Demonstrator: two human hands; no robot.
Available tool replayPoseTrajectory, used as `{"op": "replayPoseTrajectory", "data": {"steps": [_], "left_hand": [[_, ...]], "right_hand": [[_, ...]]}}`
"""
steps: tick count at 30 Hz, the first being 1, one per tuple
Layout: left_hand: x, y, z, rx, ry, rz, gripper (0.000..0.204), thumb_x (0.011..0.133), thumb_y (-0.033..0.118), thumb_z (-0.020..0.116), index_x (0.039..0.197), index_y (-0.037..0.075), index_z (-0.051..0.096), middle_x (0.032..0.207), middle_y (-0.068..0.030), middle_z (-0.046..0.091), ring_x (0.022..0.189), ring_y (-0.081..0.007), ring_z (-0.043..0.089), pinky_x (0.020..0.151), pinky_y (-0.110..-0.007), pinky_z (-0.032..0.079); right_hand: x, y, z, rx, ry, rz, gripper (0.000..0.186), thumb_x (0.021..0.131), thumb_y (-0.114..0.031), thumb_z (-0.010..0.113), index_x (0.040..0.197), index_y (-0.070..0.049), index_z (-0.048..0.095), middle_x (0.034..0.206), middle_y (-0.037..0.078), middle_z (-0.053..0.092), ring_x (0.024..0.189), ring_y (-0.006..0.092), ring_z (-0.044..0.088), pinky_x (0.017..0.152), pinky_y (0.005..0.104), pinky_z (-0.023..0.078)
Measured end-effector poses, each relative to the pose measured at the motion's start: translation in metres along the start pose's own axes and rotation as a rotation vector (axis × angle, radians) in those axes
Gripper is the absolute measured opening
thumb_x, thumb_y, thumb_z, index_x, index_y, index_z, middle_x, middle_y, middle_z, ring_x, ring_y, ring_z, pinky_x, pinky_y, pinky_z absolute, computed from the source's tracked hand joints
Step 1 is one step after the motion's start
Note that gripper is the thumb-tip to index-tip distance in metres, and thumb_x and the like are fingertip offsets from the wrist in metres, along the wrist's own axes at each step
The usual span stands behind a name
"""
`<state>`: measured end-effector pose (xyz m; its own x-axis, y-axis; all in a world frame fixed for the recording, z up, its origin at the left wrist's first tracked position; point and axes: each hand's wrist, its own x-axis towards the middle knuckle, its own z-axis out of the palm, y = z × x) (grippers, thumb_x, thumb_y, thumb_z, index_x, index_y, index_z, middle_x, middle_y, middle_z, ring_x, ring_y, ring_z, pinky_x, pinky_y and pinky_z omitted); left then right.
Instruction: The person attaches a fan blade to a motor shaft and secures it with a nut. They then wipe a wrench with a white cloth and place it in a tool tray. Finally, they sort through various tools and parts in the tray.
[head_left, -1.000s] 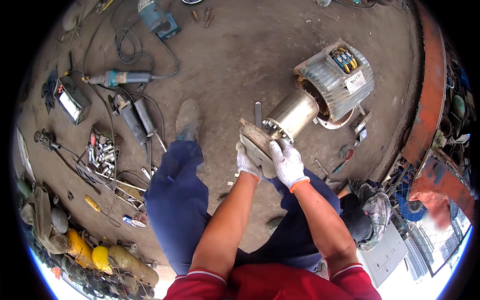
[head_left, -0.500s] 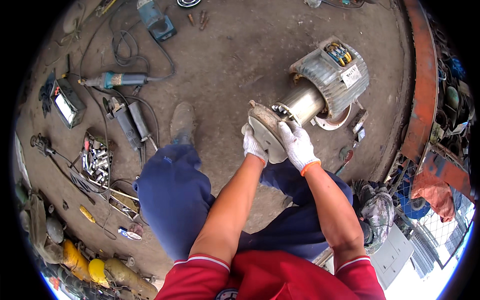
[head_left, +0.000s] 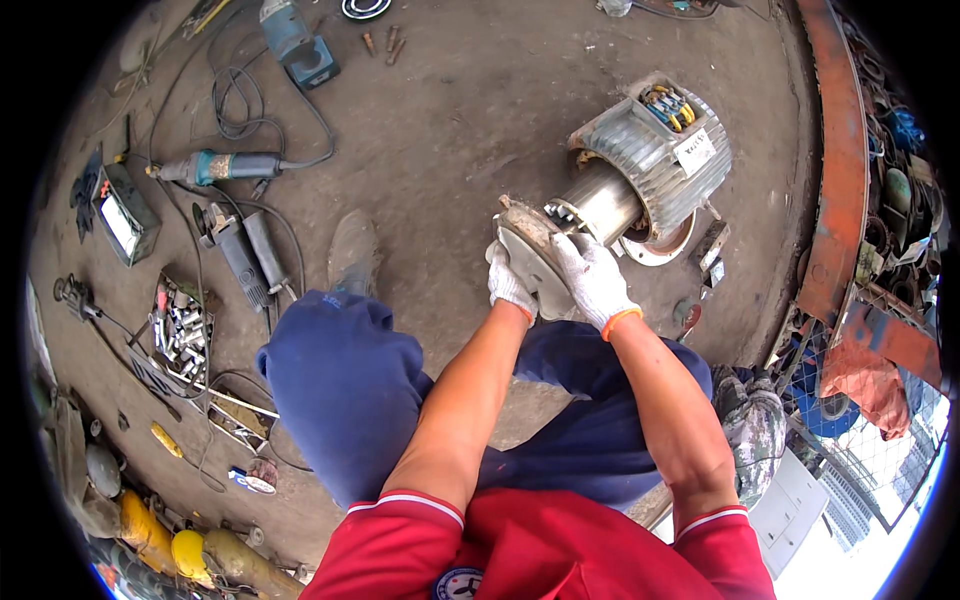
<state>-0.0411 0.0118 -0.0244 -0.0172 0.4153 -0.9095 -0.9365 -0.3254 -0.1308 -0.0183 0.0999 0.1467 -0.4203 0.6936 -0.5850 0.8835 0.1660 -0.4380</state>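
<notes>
My left hand (head_left: 510, 280), in a white knit glove, grips the near edge of a round, dirty metal end plate (head_left: 525, 245). My right hand (head_left: 590, 270), gloved alike, is closed on the plate's right side. The plate stands tilted against the toothed-looking end of a steel cylinder (head_left: 605, 205), which sticks out of a finned motor housing (head_left: 680, 170) with wires in its open top box. Whether plate and cylinder are joined I cannot tell. A pale flange ring (head_left: 660, 248) lies under the housing.
Grinders (head_left: 235, 250) with cables, a steel box (head_left: 125, 215), a tray of sockets (head_left: 185, 330) and gas cylinders (head_left: 145, 520) lie left. An orange steel beam (head_left: 830, 150), wire mesh and scrap line the right, with camouflage fabric (head_left: 750, 430) beside my right arm.
Both hands and the plate have moved right and up, closer to the housing. Less of the steel cylinder shows outside the housing. The whole view has shifted slightly.
</notes>
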Motion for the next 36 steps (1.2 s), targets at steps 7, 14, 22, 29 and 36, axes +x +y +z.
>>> {"op": "replayPoseTrajectory", "data": {"steps": [7,14,22,29,36], "left_hand": [[0.013,-0.001,0.003,0.046,-0.083,-0.017,0.068,0.11,0.067,0.03,0.151,0.022,0.059,0.147,-0.0084,0.067,0.134,-0.032,0.064,0.115,-0.053,0.051],[0.032,0.004,0.004,0.018,-0.16,-0.006,0.072,0.109,0.069,0.029,0.155,0.021,0.056,0.151,-0.0098,0.064,0.137,-0.0343,0.061,0.116,-0.053,0.05],[0.025,-0.012,0.004,0.018,-0.086,-0.04,0.07,0.11,0.067,0.032,0.157,0.021,0.055,0.154,-0.0115,0.062,0.138,-0.0357,0.061,0.117,-0.053,0.05],[0.048,-0.014,0.026,-0.026,-0.166,-0.029,0.07,0.108,0.068,0.037,0.153,0.019,0.057,0.147,-0.0127,0.065,0.132,-0.0352,0.063,0.113,-0.052,0.053],[0.043,-0.025,0.073,-0.014,-0.173,-0.121,0.077,0.107,0.074,0.032,0.16,0.022,0.051,0.159,-0.0099,0.056,0.144,-0.0353,0.054,0.12,-0.052,0.045]], "right_hand": [[0.008,-0.004,-0.005,0.014,-0.025,0.02,0.056,0.108,-0.05,0.057,0.133,-0.001,0.069,0.122,0.026,0.074,0.114,0.0402,0.07,0.102,0.0437,0.051],[0.018,-0.004,-0.011,0.026,-0.044,0.033,0.057,0.108,-0.051,0.058,0.134,-0.001,0.069,0.121,0.026,0.075,0.114,0.0396,0.071,0.101,0.044,0.052],[0.016,0.017,-0.013,-0.024,-0.042,0.01,0.061,0.106,-0.056,0.056,0.123,-0.001,0.073,0.111,0.03,0.075,0.11,0.0468,0.072,0.098,0.0512,0.055],[0.038,0.011,-0.029,-0.044,-0.036,-0.023,0.061,0.105,-0.056,0.056,0.119,0.001,0.073,0.109,0.03,0.075,0.107,0.0476,0.072,0.095,0.0519,0.056],[0.048,0.027,-0.044,-0.086,0.102,-0.064,0.058,0.105,-0.048,0.062,0.137,0.0,0.066,0.124,0.029,0.071,0.12,0.0443,0.068,0.105,0.0495,0.052]]}}
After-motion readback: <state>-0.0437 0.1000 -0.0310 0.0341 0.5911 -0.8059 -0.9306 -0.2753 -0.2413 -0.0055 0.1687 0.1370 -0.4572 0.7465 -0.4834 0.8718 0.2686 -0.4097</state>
